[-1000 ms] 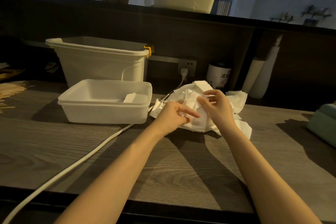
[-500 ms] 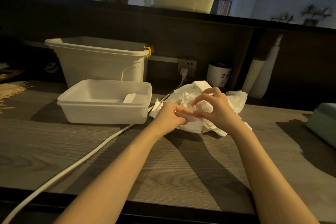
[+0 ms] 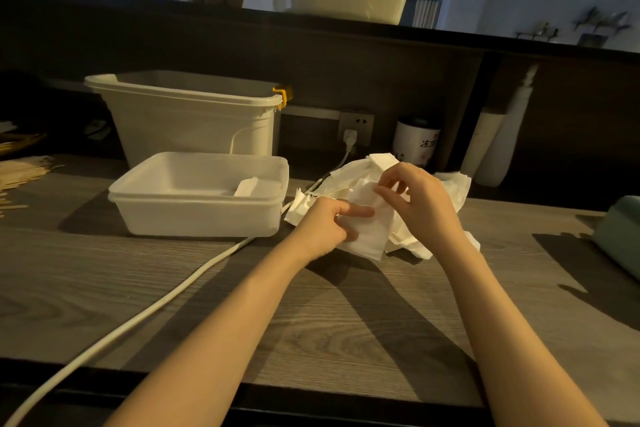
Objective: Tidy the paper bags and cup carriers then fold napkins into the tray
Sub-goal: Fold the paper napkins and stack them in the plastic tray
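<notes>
- We see the left hand (image 3: 323, 227) holding one white napkin (image 3: 369, 230) near its lower left edge, with the pointer finger lying straight across the paper.
- The right hand (image 3: 420, 199) pinches the top of the same napkin between thumb and fingers.
- Half a second ago both hands were bunched close together on the pile. Now the napkin is pulled out flatter between them, and we can see more of it hanging down toward the wooden counter (image 3: 311, 315).
- The right hand has come up a little since then, and the left hand has stayed in almost the same spot.
- The pile of loose napkins (image 3: 453, 184) sits behind and under the hands, just like before.
- The white plastic tray (image 3: 201, 215) is just left of the pile. One folded napkin (image 3: 247, 186) leans in its right end, the same as before.
- A taller white bin (image 3: 187, 121) with a yellow clip stands right behind the tray.
- A white cable (image 3: 149, 315) runs from the wall plug, past the tray and across the counter toward us.
- A white jar with dark writing (image 3: 417, 142) stands at the back by the wall.
- Wooden sticks (image 3: 20, 172) lie at the far left.
</notes>
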### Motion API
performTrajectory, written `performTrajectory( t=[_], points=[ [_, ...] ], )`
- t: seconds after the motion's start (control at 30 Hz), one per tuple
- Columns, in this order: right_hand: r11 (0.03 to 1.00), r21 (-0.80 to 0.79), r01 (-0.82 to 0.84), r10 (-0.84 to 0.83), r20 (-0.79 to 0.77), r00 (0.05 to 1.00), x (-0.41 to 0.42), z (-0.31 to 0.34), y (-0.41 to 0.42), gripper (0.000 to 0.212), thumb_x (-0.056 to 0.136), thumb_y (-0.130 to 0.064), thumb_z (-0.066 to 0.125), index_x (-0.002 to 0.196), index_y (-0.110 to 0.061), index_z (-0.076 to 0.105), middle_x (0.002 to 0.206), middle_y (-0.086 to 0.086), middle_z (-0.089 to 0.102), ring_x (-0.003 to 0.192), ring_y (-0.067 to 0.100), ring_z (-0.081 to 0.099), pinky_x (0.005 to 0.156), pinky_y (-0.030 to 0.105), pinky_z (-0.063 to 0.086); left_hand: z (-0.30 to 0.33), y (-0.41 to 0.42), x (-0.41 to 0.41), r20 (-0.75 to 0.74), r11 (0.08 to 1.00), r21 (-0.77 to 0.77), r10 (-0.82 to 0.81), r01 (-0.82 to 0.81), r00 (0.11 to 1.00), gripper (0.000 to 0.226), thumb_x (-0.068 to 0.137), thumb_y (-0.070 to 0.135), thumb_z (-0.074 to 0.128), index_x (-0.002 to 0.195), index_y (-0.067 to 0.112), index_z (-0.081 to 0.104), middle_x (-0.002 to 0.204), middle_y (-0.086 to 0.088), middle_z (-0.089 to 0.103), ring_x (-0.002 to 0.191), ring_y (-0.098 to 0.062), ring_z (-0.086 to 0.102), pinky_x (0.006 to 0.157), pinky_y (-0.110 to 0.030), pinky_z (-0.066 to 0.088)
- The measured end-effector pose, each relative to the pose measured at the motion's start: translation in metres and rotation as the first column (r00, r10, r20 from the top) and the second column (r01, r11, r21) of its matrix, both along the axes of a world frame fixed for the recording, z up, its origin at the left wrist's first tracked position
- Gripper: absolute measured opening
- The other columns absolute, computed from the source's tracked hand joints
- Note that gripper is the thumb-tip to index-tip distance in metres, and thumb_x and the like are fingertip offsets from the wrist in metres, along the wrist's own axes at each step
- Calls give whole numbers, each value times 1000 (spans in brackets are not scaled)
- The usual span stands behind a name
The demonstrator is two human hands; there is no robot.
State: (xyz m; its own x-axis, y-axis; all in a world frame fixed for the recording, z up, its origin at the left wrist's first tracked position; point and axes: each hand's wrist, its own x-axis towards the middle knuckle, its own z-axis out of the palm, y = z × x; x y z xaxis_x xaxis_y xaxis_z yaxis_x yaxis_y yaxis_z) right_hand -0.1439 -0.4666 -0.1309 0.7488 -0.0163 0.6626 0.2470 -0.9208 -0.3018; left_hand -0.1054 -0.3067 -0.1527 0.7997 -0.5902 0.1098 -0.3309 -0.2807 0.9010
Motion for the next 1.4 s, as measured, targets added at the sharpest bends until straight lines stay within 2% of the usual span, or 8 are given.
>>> performTrajectory(
  t=[0.4,0.57,0.67,0.8,0.93,1.03,1.23,1.4],
  points=[
    [1000,21,-15,18,-165,986,3,-3,-5,11,85,-19,67,96,-20,66,96,-5,52,78,6,46,66,16,35,3,2,0,124,999,-4,44,-43,991,41,85,-5,57,117,20,63,142,-4,43,135,-22,33,101,-25,34],
    [1000,10,-14,16,-218,976,4,-5,-6,10,85,-19,67,93,-18,63,95,-7,48,76,4,43,64,15,34,4,3,-2,81,996,-89,11,-4,997,40,84,-8,56,93,31,63,118,9,50,117,-11,40,92,-24,41],
    [998,59,-36,48,-218,975,4,-4,-5,10,84,-23,68,88,-20,59,91,-8,47,74,2,44,64,13,34,4,0,-1,58,989,-147,33,-24,998,29,87,2,58,98,28,62,100,20,50,109,-8,42,93,-28,44],
    [995,99,-26,41,-159,986,4,-2,-2,12,83,-24,70,85,-23,58,90,-12,45,75,1,43,62,10,33,2,-1,4,44,965,-219,154,-141,987,15,87,16,62,97,27,59,111,8,51,109,-11,47,84,-24,49],
    [998,42,-56,58,-48,997,3,-6,4,14,79,-20,74,82,-22,61,94,-13,45,86,7,43,68,9,33,-1,0,9,4,950,-236,213,-206,977,29,85,14,65,104,27,47,107,-1,60,87,-8,59,65,-18,53],
    [997,51,-66,67,-30,997,2,-6,9,15,80,-18,72,84,-21,58,97,-12,46,86,8,44,69,8,34,0,0,8,-26,939,-271,213,-212,977,39,84,13,66,109,25,40,94,8,56,75,0,57,54,-11,51],
    [988,119,-101,126,-224,966,-1,-5,10,13,88,-25,63,99,-27,55,95,-13,51,74,-1,49,58,10,39,0,2,7,-38,939,-283,192,-195,981,47,82,13,69,113,26,37,109,4,56,91,-9,59,58,-13,52],
    [993,102,-52,65,-131,989,2,-3,7,10,80,-19,73,83,-24,66,93,-12,45,80,5,43,66,9,32,0,2,7,-15,935,-297,198,-193,980,47,81,11,70,112,26,37,95,11,55,82,-2,57,60,-13,50]
  ],
)
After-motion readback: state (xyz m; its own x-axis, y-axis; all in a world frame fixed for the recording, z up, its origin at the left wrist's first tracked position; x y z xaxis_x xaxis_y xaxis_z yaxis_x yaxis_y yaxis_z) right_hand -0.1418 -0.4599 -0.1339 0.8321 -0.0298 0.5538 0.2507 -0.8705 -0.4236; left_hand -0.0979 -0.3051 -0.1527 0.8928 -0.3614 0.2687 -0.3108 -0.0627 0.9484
